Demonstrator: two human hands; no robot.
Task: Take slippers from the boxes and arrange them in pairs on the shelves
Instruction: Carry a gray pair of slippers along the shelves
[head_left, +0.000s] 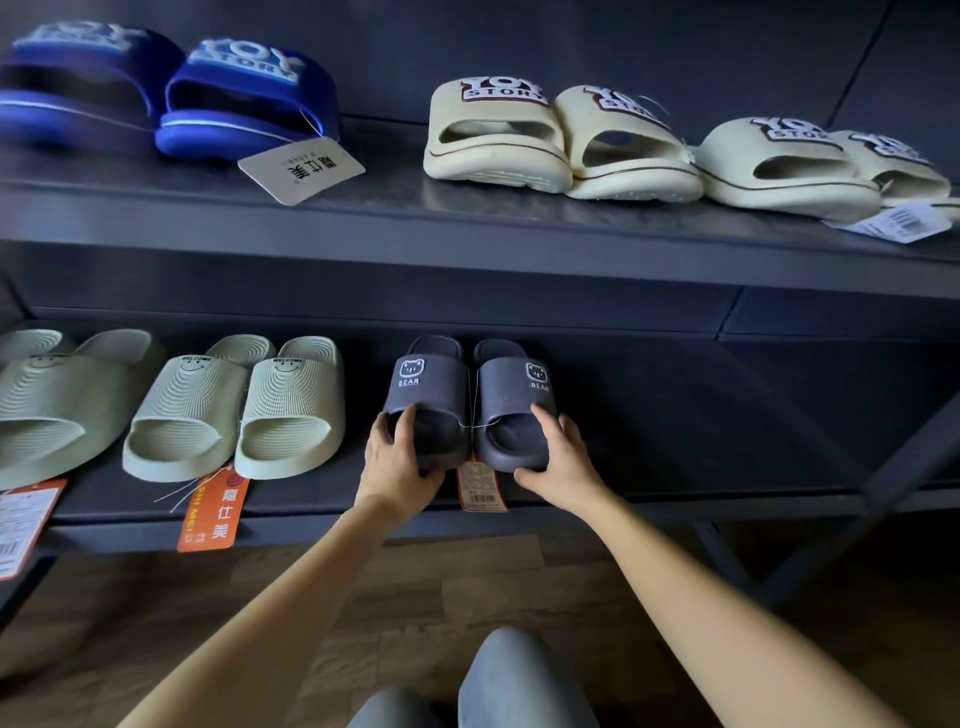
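The step in hand looks like the setting-down of a pair. The dark BEAR slippers (431, 397) lie side by side and touching at the centre of the frame, on the lower shelf (675, 447), open toes toward the camera. The left hand (397, 460) has its grip clamped on the toe of one slipper, thumb over the strap edge and fingers curled under the front. The right hand (558, 460) is clamped the same way on the other. Whether the fronts rest fully on the shelf cannot be told.

The next move probably calls for little: square the toes with the green slippers (234, 415) to the frame's left, let go with both hands together, and leave the orange tag (480, 488) hanging over the shelf edge. A thin thread seems to join the pair, so they should travel as one.

The dark slippers look like moulded foam — matte, with thick rounded soles, finely dimpled straps and a printed white bear. The green ones are ribbed in rings. On the upper shelf (389, 208), the cream slippers (498, 140) and blue slippers (244, 98) carry raised fuzzy patches. The shelves look like dark sheet metal with a faint sheen.
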